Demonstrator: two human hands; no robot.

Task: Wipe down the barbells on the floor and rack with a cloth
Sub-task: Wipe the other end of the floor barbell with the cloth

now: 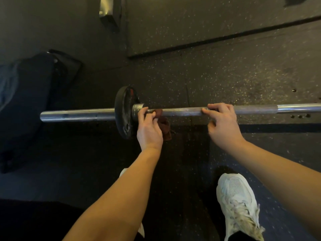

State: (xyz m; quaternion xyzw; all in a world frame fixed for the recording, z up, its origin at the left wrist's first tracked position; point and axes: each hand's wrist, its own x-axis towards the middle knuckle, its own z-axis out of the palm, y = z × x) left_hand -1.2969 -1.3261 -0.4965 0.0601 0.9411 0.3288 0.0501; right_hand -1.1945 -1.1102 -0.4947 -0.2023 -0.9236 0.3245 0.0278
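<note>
A steel barbell [184, 111] lies across the dark rubber floor from left to right, with one black weight plate [124, 112] on its left sleeve. My left hand [148, 129] pinches a dark reddish-brown cloth [163, 123] against the shaft just right of the collar. Part of the cloth hangs below the bar. My right hand [223, 122] grips the shaft farther right, fingers curled over the top and thumb below.
A black bag or padded bench [29, 101] sits at the left. A metal rack foot [108, 13] stands at the top. My white shoe [238, 204] is on the floor below the bar. A raised black platform edge [208, 40] runs behind the barbell.
</note>
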